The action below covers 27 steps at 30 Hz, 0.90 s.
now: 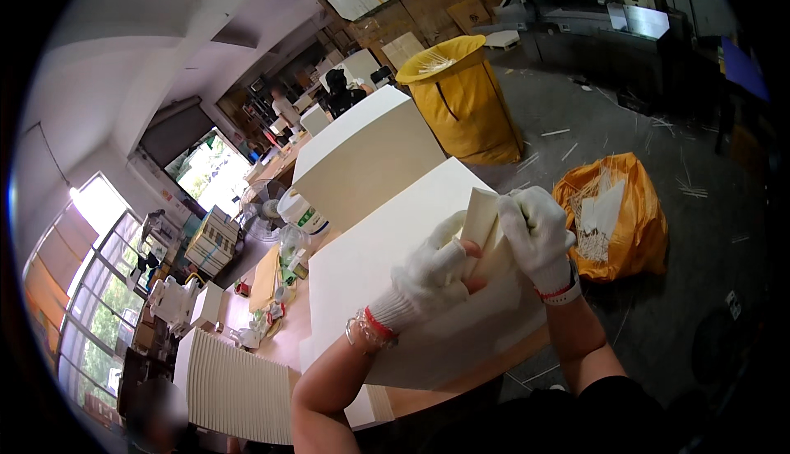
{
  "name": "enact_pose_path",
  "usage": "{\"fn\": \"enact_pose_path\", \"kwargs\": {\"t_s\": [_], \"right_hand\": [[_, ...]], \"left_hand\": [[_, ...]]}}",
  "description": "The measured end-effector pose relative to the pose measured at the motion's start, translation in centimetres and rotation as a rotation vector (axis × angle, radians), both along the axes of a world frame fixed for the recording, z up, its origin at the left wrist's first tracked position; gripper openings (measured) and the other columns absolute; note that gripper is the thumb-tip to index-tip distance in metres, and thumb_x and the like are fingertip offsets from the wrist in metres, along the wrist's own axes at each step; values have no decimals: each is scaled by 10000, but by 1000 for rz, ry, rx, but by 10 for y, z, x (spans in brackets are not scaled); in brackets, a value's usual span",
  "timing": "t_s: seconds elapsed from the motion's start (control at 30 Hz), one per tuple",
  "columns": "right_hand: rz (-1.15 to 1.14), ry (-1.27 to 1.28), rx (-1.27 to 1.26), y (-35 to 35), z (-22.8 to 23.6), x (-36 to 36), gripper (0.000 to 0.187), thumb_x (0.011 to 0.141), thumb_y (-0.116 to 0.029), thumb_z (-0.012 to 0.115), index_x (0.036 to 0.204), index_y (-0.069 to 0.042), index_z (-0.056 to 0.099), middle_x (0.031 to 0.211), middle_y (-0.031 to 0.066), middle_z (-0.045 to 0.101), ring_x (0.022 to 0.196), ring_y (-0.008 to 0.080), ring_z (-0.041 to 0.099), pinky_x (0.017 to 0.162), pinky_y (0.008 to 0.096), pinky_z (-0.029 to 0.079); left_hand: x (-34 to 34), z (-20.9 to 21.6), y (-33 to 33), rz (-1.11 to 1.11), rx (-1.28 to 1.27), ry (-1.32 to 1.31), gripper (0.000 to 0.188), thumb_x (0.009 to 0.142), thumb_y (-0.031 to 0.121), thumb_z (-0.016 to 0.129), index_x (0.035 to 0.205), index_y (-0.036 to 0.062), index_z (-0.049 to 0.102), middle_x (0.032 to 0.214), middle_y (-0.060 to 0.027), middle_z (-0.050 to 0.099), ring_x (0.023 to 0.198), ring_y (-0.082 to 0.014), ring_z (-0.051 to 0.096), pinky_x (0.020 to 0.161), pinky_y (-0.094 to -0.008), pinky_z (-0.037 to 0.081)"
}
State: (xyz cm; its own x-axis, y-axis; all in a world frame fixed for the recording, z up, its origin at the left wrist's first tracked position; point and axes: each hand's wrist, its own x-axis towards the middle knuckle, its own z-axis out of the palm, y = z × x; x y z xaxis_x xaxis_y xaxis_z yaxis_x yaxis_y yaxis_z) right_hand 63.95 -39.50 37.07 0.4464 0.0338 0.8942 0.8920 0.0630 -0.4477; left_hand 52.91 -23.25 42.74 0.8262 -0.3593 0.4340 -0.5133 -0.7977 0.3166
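Both my hands wear white knit gloves with red-edged cuffs. My left hand (pixel 432 267) is closed round a cream folded piece of paper or card (pixel 479 217), with bare fingertips showing beside it. Against the right edge of that piece, my right hand (pixel 535 230) is curled shut and seems to pinch it; the exact grip is hidden. Beneath both hands lies a large stack of white sheets (pixel 370 265), its near side facing me.
Behind stands another tall white stack (pixel 370 153). A white tub (pixel 301 211) and a fan (pixel 263 207) are at the left, with a ribbed cream stack (pixel 234 384) nearer. Yellow (pixel 465 108) and orange bags (pixel 646 232) of paper scraps stand right. People work far off.
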Motion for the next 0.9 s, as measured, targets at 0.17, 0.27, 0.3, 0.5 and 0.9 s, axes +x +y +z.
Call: {"fn": "enact_pose_path", "kwargs": {"t_s": [0.17,0.27,0.3,0.5,0.9], "right_hand": [[27,41,-1,11,-9,0,83,915,-26,589,862,39,585,748,156,547,669,289,541,618,402,436],[22,19,4,15,-14,6,75,911,-9,568,959,38,602,820,188,584,742,362,569,670,434,463],[-49,-56,133,16,-22,7,85,910,-5,561,970,34,605,850,192,601,775,378,582,704,433,475],[19,-384,-371,-25,-6,-34,172,826,-80,619,956,29,643,987,227,647,919,382,636,818,454,512],[64,-96,-461,-7,7,-64,189,836,-38,588,993,47,650,923,240,643,869,438,612,753,467,485]], "left_hand": [[-4,-4,8,110,-314,219,364,774,96,784,1102,104,627,1168,-108,575,978,-221,593,804,-329,519],[4,-24,19,-23,-251,-6,247,899,205,683,1121,107,638,1015,-33,592,832,-115,561,731,-284,502],[17,-23,14,23,-628,354,304,872,153,705,1164,107,638,1006,-44,621,848,-140,596,726,-306,516],[8,-32,3,50,83,-350,688,785,105,695,1437,103,476,908,-111,638,750,-271,640,624,-359,508],[1,-42,12,209,371,-126,441,971,106,458,1408,79,405,1179,-130,563,939,-308,631,889,-379,508]]}}
